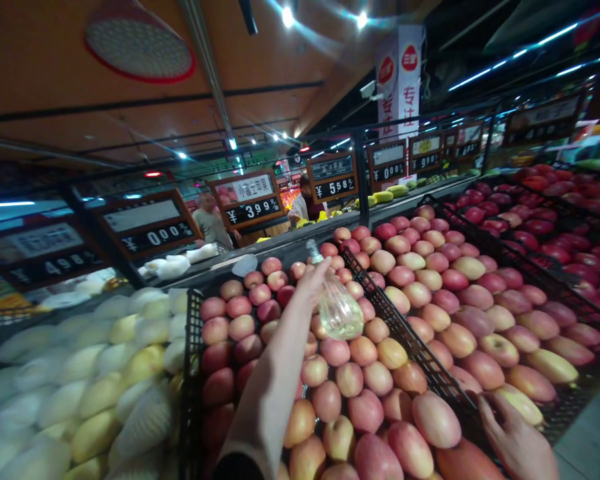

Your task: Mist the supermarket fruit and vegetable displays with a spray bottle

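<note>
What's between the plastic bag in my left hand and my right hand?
In the head view, apples and a black crate divider lie between the plastic bag in the left hand and the right hand.

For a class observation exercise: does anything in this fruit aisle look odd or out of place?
Yes: the price board above the netted pale fruit shows only zeros, while the neighbouring board reads ¥3.99. Another board further along also shows zeros, so those prices look unset.
</note>
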Demonstrator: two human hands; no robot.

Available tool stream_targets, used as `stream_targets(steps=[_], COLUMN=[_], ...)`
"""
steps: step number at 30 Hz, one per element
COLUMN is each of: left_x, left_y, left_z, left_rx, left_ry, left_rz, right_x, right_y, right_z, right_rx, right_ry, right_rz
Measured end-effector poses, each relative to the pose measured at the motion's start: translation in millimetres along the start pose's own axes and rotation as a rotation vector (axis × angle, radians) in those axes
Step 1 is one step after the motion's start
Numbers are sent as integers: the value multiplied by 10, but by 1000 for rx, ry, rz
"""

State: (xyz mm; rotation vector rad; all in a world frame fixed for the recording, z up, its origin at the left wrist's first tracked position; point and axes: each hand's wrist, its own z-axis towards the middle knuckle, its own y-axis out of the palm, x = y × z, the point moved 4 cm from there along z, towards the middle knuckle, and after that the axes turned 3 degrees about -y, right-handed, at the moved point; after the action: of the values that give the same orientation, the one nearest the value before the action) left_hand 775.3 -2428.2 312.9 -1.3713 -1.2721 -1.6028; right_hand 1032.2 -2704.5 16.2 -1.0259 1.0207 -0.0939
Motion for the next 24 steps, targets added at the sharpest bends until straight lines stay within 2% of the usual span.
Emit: stream_targets(steps=[2,3,4,6,13,16,19,24], left_x=[-118,-187,-262,-437,-1151,-1400,-1567,-1671], left_y=[422,574,685,786,591,533,488,480], left_z=[-20,-69,-144,-367,-1570,-1946,-2120,-2196], left_rx=[-116,-156,-187,-227,-357,-357,-291,-193], left_ry=[-13,-29,-44,-97,-399,-522,-555,-551], left_rz=[-4,-9,-13,-33,-20,10,60,60], right_x=[36,40,33,-10,-261,-359,-396,-413], right_y=[30,39,42,32,-78,-132,-171,-219], right_z=[21,25,25,12,-69,-86,-103,-127], right_rx=[-26,-33,-33,-7,85,122,176,219], right_ry=[16,19,18,-5,-49,-73,-63,-45], right_rz=[5,4,2,-2,24,114,173,323])
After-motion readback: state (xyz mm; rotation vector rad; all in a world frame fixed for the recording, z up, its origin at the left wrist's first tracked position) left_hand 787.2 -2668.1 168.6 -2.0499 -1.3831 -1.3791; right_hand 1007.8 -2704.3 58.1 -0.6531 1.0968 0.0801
